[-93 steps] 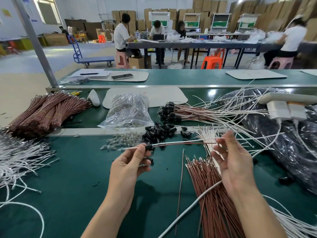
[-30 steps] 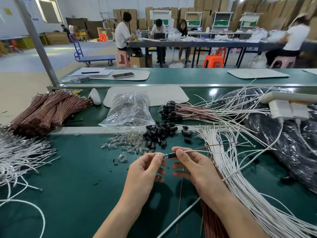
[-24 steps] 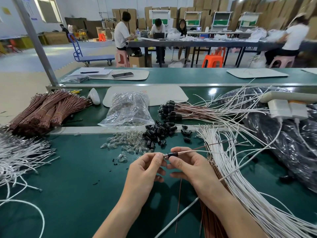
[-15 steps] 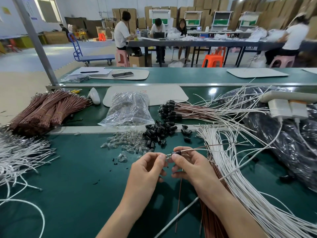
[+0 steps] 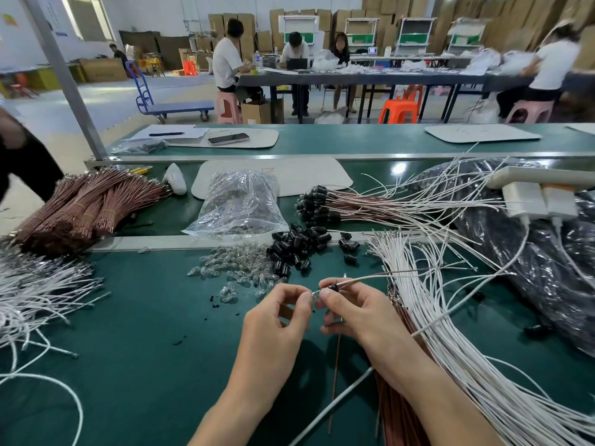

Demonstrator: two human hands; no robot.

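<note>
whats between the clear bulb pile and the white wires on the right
Loose black caps lie there, their heap touching the clear bulbs, a few strays nearer the white wires; head view.

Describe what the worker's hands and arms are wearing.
No gloves on the left hand or right hand, and no rings show. The left forearm and right forearm are uncovered to the frame edge: no sleeve, watch or wristband in view. Nails look short and unpainted.

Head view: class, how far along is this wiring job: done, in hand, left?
Done: a bundle of capped wires lies behind. In hand: left hand pinches a bulb, right hand the black cap on a wire. Left: loose bulbs, loose caps, white wires.
</note>
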